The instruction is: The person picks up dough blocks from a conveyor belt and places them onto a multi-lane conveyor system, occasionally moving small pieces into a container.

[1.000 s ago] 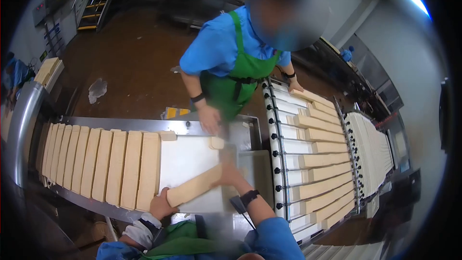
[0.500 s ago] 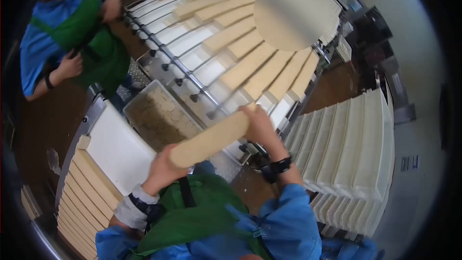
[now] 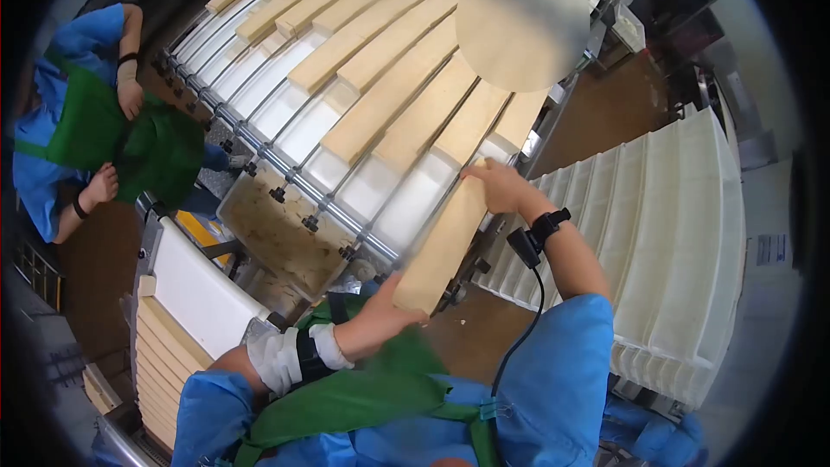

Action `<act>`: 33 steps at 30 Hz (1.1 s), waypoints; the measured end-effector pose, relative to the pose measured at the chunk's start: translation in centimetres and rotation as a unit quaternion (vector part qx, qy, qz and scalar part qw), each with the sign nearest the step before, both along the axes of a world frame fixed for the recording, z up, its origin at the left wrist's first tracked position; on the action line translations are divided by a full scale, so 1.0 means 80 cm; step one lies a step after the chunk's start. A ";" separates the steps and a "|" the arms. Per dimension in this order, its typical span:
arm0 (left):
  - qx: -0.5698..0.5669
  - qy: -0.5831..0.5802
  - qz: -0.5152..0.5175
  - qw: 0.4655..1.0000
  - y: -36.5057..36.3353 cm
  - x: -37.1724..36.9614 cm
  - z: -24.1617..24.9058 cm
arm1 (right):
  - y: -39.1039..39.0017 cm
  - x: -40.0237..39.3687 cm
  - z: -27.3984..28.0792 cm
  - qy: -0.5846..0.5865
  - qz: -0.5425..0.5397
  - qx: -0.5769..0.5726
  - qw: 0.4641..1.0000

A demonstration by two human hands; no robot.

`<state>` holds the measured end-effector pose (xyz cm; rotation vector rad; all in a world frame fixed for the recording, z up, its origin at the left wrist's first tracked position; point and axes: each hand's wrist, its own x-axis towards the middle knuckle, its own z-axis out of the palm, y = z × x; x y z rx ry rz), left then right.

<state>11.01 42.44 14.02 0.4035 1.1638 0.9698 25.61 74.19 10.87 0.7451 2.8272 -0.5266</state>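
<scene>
A long pale-beige block [image 3: 443, 251] with a smooth flat face is held between my two hands, slanting over the near right edge of the laned table. My left hand [image 3: 380, 318] grips its lower end, fingers partly hidden beneath. Round the upper end is my right hand [image 3: 500, 187]. Similar beige blocks [image 3: 385, 108] lie side by side in the lanes of the white table [image 3: 406, 212], divided by thin metal rods. The upper end of the held block is near the blocks in the rightmost lanes.
A bin [image 3: 285, 229] with beige scraps stands below the table's edge. To the left, more blocks [image 3: 164, 355] are lined up on a white surface [image 3: 194, 281]. White ribbed trays [image 3: 640, 233] are stacked at right. A co-worker in a green apron [image 3: 95, 125] stands far left.
The held block has swung from a shallow slant to a steeper one and moved right, toward the table's right lanes. My view has shifted; the co-worker's hands have changed position.
</scene>
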 end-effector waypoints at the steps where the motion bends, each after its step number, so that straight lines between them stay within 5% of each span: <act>1: 0.003 0.001 -0.001 1.000 0.009 0.002 -0.005 | 0.001 0.003 -0.003 0.035 0.022 0.130 0.991; 2: -0.001 0.002 0.011 1.000 0.019 0.004 -0.009 | 0.000 0.005 -0.005 0.069 0.044 0.257 0.963; 5: 0.016 0.041 0.047 0.998 0.059 0.010 -0.041 | -0.033 -0.015 0.021 0.140 0.056 0.148 0.977; 7: 0.017 0.048 0.059 0.997 0.075 0.015 -0.054 | -0.065 -0.023 0.006 0.227 0.106 -0.024 0.968; 11: 0.032 0.195 0.089 0.976 0.070 0.028 -0.106 | -0.119 -0.032 0.000 0.175 0.182 -0.230 0.940; 15: 0.113 0.200 0.140 0.963 0.068 0.030 -0.111 | -0.121 -0.037 0.004 0.155 0.198 -0.194 0.948; 18: 0.024 0.109 0.082 0.990 0.069 0.010 -0.098 | -0.125 -0.037 -0.007 0.138 0.244 -0.106 0.954; 20: 0.174 0.260 0.127 0.941 0.068 0.023 -0.159 | -0.121 -0.034 -0.027 0.134 0.273 -0.080 0.949; 22: 0.038 0.113 0.017 0.993 0.064 -0.010 -0.137 | -0.128 -0.030 -0.035 0.118 0.273 -0.043 0.954; 24: 0.023 0.142 -0.032 0.989 0.035 -0.058 -0.073 | -0.132 -0.021 -0.060 0.110 0.274 0.009 0.955; 26: 0.076 0.267 0.004 0.961 -0.006 -0.099 -0.035 | -0.136 -0.036 -0.037 -0.113 0.238 -0.074 0.962; 27: 0.148 0.344 0.077 0.924 -0.017 -0.107 -0.090 | -0.138 -0.046 -0.022 -0.058 0.253 -0.057 0.964; 30: 0.007 0.364 0.137 0.921 -0.087 -0.164 -0.030 | -0.164 -0.084 0.004 0.099 0.282 -0.022 0.954; 32: -0.029 0.544 0.218 0.809 -0.134 -0.180 -0.024 | -0.190 -0.130 0.008 0.187 0.280 -0.012 0.942; 33: -0.020 0.551 0.252 0.795 -0.162 -0.190 -0.027 | -0.201 -0.157 0.013 0.190 0.327 -0.031 0.925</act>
